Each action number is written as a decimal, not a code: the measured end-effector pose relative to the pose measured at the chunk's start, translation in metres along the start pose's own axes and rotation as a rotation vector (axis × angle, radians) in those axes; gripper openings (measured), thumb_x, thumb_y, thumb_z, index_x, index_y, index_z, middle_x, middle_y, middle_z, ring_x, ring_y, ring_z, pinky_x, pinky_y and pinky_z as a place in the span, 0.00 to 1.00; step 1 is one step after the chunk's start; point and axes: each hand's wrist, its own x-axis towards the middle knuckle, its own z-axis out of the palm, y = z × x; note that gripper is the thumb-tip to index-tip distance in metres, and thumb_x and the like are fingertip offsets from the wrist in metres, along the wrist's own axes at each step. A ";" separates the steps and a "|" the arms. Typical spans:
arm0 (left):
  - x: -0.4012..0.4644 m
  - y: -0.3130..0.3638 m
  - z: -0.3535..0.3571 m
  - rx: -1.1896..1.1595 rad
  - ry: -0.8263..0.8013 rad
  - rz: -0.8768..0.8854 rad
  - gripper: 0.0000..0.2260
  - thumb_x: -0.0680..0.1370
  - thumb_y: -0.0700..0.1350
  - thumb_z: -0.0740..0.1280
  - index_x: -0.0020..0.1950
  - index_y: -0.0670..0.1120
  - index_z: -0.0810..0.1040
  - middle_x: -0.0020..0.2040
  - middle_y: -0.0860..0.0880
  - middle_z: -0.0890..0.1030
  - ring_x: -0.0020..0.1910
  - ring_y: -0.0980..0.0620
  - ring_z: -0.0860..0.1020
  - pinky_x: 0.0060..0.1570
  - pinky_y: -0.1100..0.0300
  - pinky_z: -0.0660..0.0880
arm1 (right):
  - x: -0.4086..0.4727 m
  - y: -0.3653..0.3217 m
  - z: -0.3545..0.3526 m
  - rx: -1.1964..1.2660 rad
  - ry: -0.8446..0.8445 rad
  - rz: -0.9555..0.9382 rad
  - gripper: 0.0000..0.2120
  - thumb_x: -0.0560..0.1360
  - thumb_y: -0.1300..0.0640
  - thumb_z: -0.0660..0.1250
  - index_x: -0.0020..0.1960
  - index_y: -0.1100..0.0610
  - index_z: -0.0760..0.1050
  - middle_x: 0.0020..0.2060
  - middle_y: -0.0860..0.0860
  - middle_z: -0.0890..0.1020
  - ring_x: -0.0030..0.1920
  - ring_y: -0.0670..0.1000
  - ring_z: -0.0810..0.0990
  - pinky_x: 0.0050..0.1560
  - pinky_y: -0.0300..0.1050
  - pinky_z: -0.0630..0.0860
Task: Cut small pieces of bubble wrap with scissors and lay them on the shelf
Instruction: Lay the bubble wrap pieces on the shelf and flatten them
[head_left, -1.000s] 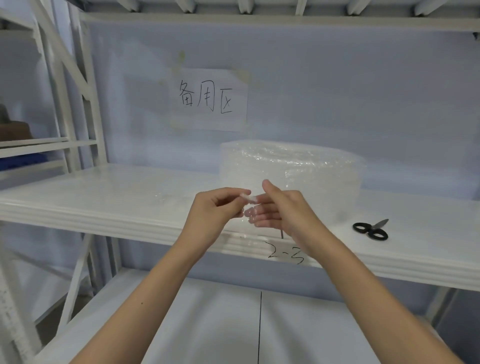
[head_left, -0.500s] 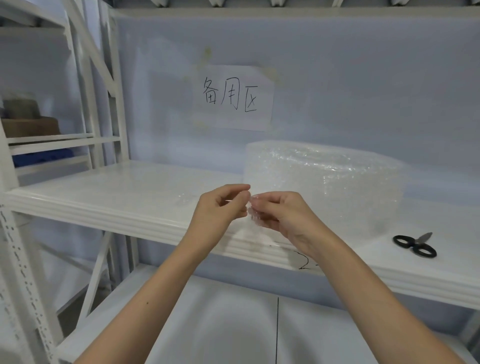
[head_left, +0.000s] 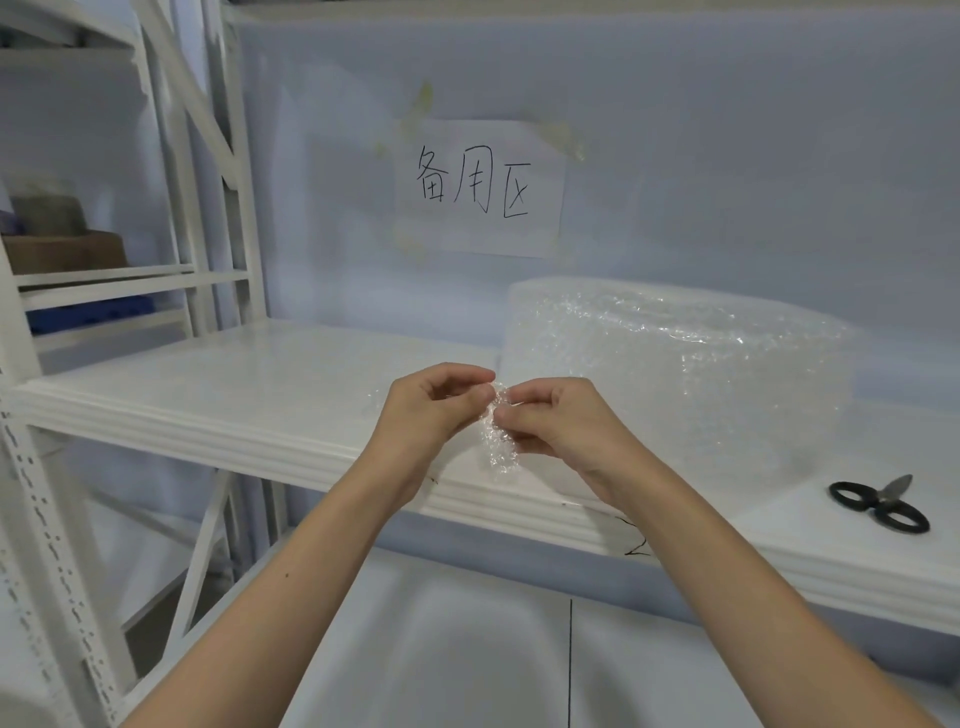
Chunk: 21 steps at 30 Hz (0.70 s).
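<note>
A small, clear, crinkled piece of bubble wrap (head_left: 497, 435) hangs in the air just in front of the shelf's front lip, pinched at its top edge by both hands. The left hand (head_left: 434, 410) has thumb and forefinger closed together on the piece's upper left corner, and the right hand (head_left: 558, 423) has its fingertips clamped on the upper right, so the scrap dangles straight down between them; held this way, it is probably being spread flat or checked before it is laid down. Neither hand holds anything else.

Behind and to the right of the hands stands the big translucent roll of bubble wrap (head_left: 675, 374), resting on the white metal shelf board (head_left: 218, 384), close enough that more material can be pulled from it. The black-handled scissors (head_left: 880, 505) lie flat on the shelf near its front edge, well to the right of the roll, blades together, set aside where the right hand could reach them for the next cut. On the board just left of the hands there may be a faint clear scrap, but it is too pale to tell. A white paper sign with handwritten characters (head_left: 480, 189) is taped to the pale wall above, likely labelling this bay
</note>
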 end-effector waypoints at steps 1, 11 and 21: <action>0.001 0.001 -0.001 -0.004 -0.001 0.004 0.06 0.75 0.34 0.71 0.50 0.42 0.84 0.38 0.49 0.82 0.40 0.53 0.81 0.47 0.65 0.79 | 0.002 -0.001 0.001 -0.007 -0.002 -0.005 0.06 0.73 0.65 0.71 0.50 0.63 0.80 0.37 0.55 0.83 0.36 0.50 0.80 0.44 0.41 0.82; 0.014 0.010 -0.052 -0.073 0.156 0.029 0.04 0.77 0.33 0.68 0.48 0.40 0.82 0.41 0.46 0.79 0.40 0.52 0.79 0.50 0.62 0.81 | 0.026 0.003 0.021 0.004 0.108 -0.003 0.12 0.70 0.65 0.73 0.53 0.58 0.78 0.33 0.56 0.81 0.29 0.48 0.77 0.38 0.42 0.79; 0.046 0.007 -0.084 -0.055 0.225 0.060 0.06 0.80 0.37 0.64 0.50 0.40 0.81 0.42 0.45 0.79 0.41 0.51 0.79 0.51 0.60 0.82 | 0.058 0.014 0.027 -0.009 0.122 0.019 0.15 0.70 0.65 0.73 0.55 0.57 0.77 0.36 0.57 0.83 0.31 0.49 0.77 0.40 0.43 0.80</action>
